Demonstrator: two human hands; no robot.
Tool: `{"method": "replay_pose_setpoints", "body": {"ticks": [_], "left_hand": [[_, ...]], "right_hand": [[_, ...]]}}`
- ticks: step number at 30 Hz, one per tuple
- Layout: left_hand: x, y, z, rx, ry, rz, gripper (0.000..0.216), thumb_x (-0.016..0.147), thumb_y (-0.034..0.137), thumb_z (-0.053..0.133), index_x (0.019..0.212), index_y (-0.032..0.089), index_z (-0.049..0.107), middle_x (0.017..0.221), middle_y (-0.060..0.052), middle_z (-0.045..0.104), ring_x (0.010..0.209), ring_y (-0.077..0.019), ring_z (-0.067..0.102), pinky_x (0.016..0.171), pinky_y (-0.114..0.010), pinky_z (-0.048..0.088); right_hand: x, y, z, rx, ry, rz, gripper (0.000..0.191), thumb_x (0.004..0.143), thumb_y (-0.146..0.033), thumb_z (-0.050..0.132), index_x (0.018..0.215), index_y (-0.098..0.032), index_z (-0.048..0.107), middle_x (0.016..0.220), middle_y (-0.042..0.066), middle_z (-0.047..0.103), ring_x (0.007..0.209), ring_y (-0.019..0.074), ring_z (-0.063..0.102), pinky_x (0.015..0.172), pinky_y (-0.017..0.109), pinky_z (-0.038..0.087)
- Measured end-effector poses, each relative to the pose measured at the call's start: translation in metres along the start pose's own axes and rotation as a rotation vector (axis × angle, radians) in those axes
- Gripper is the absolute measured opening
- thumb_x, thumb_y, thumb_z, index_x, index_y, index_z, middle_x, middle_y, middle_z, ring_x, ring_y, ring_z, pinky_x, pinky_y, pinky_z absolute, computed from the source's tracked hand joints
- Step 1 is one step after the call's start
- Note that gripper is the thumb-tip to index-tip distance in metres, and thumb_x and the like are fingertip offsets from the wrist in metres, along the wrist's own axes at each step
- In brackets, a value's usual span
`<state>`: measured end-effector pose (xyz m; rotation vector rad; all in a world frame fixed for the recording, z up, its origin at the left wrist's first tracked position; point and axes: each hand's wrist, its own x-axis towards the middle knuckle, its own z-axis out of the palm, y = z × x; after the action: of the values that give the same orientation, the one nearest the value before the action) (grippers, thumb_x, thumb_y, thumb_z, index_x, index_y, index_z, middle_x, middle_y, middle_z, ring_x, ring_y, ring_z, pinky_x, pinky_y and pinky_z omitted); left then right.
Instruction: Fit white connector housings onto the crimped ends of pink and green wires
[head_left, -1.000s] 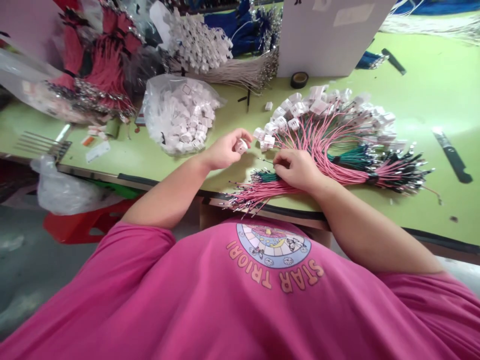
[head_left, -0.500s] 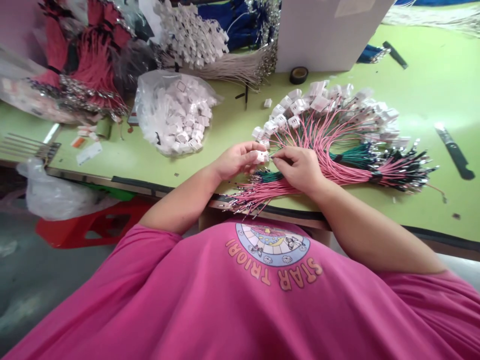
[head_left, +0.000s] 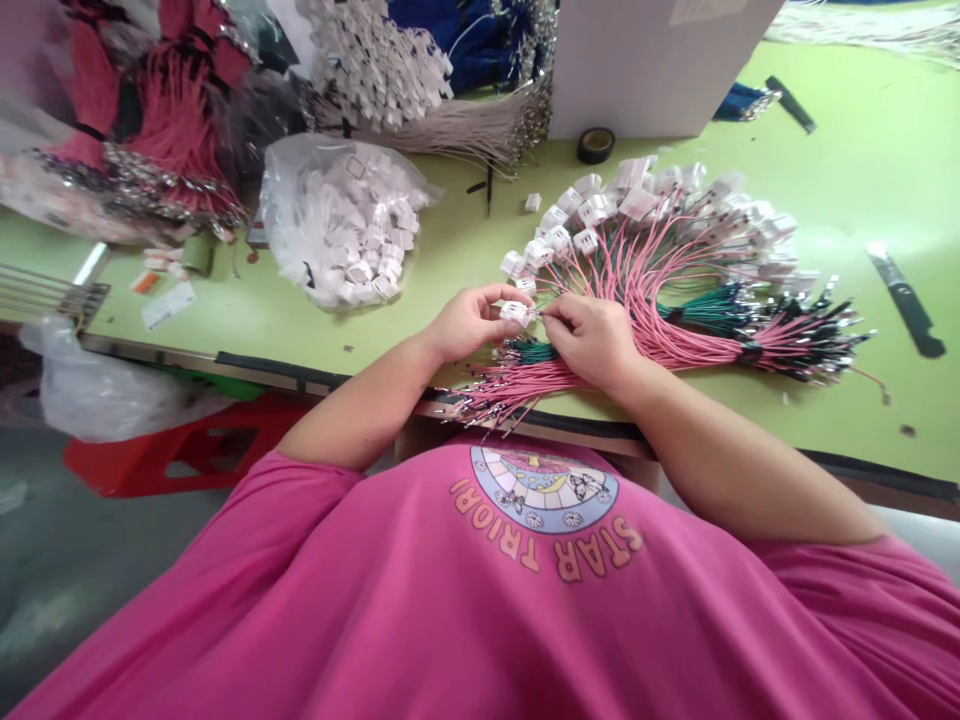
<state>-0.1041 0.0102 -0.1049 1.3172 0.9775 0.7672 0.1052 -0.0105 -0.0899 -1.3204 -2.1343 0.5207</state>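
Note:
Thumb and fingers of my left hand (head_left: 466, 326) are closed on a white plastic connector housing (head_left: 514, 313). Just to its right, my right hand (head_left: 594, 338) pinches a thin wire, its end at the housing's edge; whether the tip is inside cannot be made out. The wire's colour is mostly hidden by my fingers. Below both hands lies a bundle of pink wires (head_left: 517, 385) with metal terminals, and a few green wires (head_left: 534, 351) show above it. Beyond my right hand, many pink wires (head_left: 637, 265) fan out to white connector housings (head_left: 596, 210).
A clear bag of white housings (head_left: 345, 225) sits left of my hands. Farther back are pink wire bundles (head_left: 180, 120), a roll of black tape (head_left: 595, 145) and a large pale box (head_left: 652, 70). A knife (head_left: 907, 300) lies at right. Below left stands a red stool (head_left: 195, 450).
The housing in my left hand has tilted slightly, showing more of its face. Both hands stay close together; the whole view has shifted a little.

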Motion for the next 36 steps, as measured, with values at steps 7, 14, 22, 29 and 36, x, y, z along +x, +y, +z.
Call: {"method": "replay_pose_setpoints", "body": {"ticks": [7,14,22,29,36], "left_hand": [[0.005,-0.005,0.001,0.224,0.076,0.221,0.048,0.057,0.050,0.090,0.090,0.018,0.077,0.088,-0.004,0.067,0.074,-0.0114,0.059,0.066,-0.026,0.045],[0.003,-0.006,0.000,0.293,0.034,0.245,0.042,0.059,0.044,0.090,0.089,0.018,0.078,0.085,-0.003,0.066,0.065,-0.0086,0.052,0.062,-0.025,0.042],[0.007,-0.008,0.003,0.141,0.089,0.160,0.049,0.055,0.045,0.091,0.090,0.016,0.076,0.088,-0.003,0.065,0.072,-0.0102,0.061,0.066,-0.025,0.049],[0.004,-0.003,0.004,0.047,0.094,0.088,0.049,0.057,0.042,0.091,0.093,0.014,0.073,0.078,-0.002,0.067,0.065,-0.0094,0.061,0.061,-0.024,0.050],[0.004,0.004,0.005,0.029,0.154,0.043,0.056,0.062,0.039,0.090,0.108,0.015,0.069,0.090,-0.004,0.073,0.062,-0.0096,0.063,0.064,-0.027,0.054]], "right_hand": [[-0.001,0.003,0.006,-0.051,-0.071,-0.042,0.026,0.090,-0.024,0.046,0.078,-0.017,0.068,0.079,0.008,0.071,0.072,0.0186,0.061,0.069,0.029,0.040],[0.000,0.006,0.006,0.033,-0.099,-0.029,0.023,0.090,-0.024,0.052,0.082,-0.018,0.073,0.086,0.007,0.075,0.080,0.0188,0.066,0.075,0.028,0.044],[0.003,0.003,0.005,-0.092,-0.122,-0.050,0.029,0.091,-0.019,0.045,0.084,-0.015,0.073,0.085,0.011,0.074,0.080,0.0210,0.065,0.075,0.031,0.044],[-0.005,-0.005,-0.003,-0.145,-0.044,-0.164,0.031,0.095,-0.022,0.042,0.093,-0.018,0.073,0.097,0.013,0.071,0.089,0.0238,0.060,0.083,0.038,0.044],[-0.020,-0.027,0.005,-0.191,-0.390,-0.508,0.031,0.095,-0.024,0.043,0.077,-0.017,0.069,0.082,0.009,0.064,0.074,0.0192,0.050,0.070,0.036,0.039]]}}
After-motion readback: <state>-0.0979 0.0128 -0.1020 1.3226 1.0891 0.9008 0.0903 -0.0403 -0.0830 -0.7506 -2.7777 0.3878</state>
